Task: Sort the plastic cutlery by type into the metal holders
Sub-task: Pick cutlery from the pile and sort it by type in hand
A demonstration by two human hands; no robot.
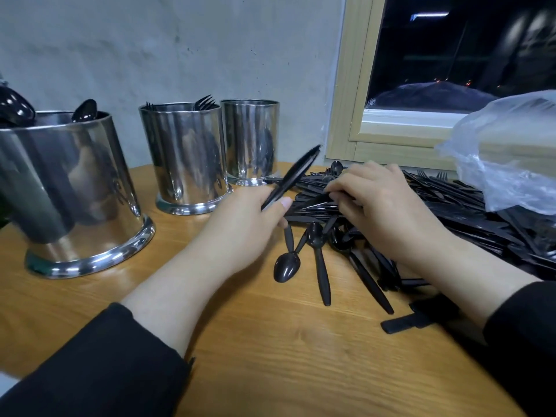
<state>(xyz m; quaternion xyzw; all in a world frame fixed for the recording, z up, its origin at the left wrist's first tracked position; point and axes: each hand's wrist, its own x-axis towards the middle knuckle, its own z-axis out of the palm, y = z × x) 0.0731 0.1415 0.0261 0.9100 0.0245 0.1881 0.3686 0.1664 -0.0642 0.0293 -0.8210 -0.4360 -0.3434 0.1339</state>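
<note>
Three metal holders stand on the wooden table: a large left holder [75,188] with black spoons in it, a middle holder [186,158] with forks, and a right holder [251,139] whose inside is hidden. My left hand [249,227] grips a few black plastic knives [296,174] that point up and to the right. My right hand [382,203] rests on the big pile of black cutlery [451,212], its fingertips pinching a piece there. Loose spoons [316,251] lie at the pile's near edge.
A crumpled clear plastic bag [511,155] sits on the pile at the right. A grey wall and a window frame [349,115] rise behind the table. Bare wooden tabletop [270,356] lies between my forearms.
</note>
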